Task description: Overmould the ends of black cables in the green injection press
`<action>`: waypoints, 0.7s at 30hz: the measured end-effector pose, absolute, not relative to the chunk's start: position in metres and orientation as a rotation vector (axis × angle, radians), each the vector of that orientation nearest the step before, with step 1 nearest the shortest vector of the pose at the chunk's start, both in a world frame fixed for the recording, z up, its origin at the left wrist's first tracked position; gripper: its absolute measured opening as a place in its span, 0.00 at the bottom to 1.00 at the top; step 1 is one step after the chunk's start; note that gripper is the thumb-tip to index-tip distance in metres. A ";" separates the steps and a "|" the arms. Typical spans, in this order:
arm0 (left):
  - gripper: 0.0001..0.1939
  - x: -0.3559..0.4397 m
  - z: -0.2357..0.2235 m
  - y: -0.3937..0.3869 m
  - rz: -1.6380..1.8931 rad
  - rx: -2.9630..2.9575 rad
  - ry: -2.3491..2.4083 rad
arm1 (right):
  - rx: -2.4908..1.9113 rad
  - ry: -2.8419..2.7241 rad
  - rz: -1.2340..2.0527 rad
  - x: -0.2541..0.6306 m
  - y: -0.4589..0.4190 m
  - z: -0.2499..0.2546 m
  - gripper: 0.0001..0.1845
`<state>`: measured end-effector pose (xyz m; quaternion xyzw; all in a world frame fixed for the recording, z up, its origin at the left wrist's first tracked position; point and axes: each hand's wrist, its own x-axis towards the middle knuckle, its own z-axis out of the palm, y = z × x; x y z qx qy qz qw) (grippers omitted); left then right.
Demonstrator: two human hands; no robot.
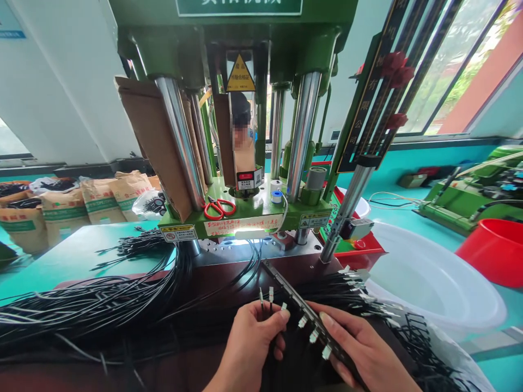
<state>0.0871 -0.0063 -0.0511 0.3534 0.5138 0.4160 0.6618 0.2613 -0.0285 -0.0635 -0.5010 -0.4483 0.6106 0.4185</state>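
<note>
My left hand [250, 343] is closed in a pinch on a few thin black wires [266, 299] whose white-tipped ends stick up above the fingers. My right hand [362, 348] grips a long dark fixture bar [292, 296] that slants from the press base down toward me, with several white connectors seated along it. The two hands sit close together at the bottom centre, in front of the green press [245, 218].
A large bundle of black cables [90, 310] spreads across the left of the bench, and more terminated wires [368, 296] lie to the right. Red scissors [218, 208] rest on the press platform. A white basin [433, 283] and a red tub [494, 250] stand at the right. Sacks [65, 209] are stacked at the left.
</note>
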 end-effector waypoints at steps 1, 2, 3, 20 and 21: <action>0.14 0.088 -0.051 -0.006 0.925 0.806 1.166 | -1.252 -1.133 1.539 0.262 -0.029 -0.064 0.28; 0.13 0.088 -0.051 -0.006 0.911 0.815 1.167 | -1.249 -1.144 1.548 0.263 -0.029 -0.064 0.28; 0.13 0.088 -0.050 -0.006 0.897 0.825 1.166 | -1.247 -1.157 1.559 0.263 -0.029 -0.065 0.28; 0.12 0.080 -0.052 -0.005 0.806 0.861 1.138 | -1.279 -1.347 1.564 0.263 -0.028 -0.064 0.30; 0.12 0.080 -0.052 -0.005 0.806 0.852 1.139 | -1.273 -1.359 1.560 0.263 -0.029 -0.064 0.29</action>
